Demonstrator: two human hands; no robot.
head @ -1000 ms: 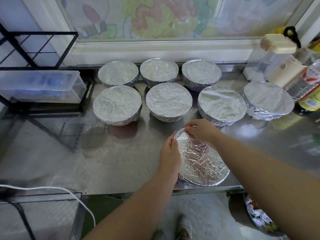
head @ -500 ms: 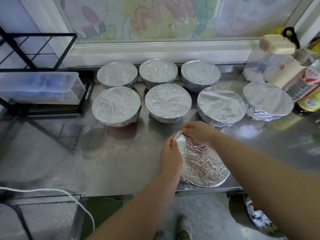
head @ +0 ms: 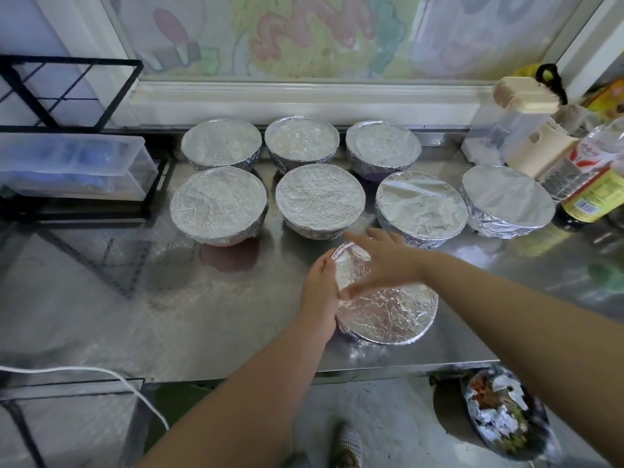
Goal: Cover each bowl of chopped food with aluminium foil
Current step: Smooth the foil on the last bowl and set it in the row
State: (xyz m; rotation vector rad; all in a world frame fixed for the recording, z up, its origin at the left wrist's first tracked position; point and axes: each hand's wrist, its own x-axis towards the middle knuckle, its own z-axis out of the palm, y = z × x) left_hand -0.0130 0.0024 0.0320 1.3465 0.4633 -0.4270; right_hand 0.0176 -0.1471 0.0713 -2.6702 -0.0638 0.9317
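A bowl wrapped in crinkled aluminium foil (head: 388, 315) stands near the front edge of the steel counter (head: 135, 298). My left hand (head: 320, 292) cups its left rim, fingers curved against the foil. My right hand (head: 381, 261) lies over the far part of the foil with fingers spread and the thumb reaching down toward the left hand. Behind it stand several more foil-covered bowls in two rows, among them one at back left (head: 221, 146), one in the middle (head: 320, 195) and one at far right (head: 506, 197).
A black wire rack with a clear plastic box (head: 74, 167) stands at the left. Plastic containers (head: 516, 130) and a yellow-labelled bottle (head: 594, 184) crowd the right end. A white cable (head: 101, 376) crosses the lower left. A bowl of scraps (head: 503, 410) sits on the floor.
My right hand has stopped pinching the foil at the far rim and now lies spread over the top. My left hand stays on the left rim.
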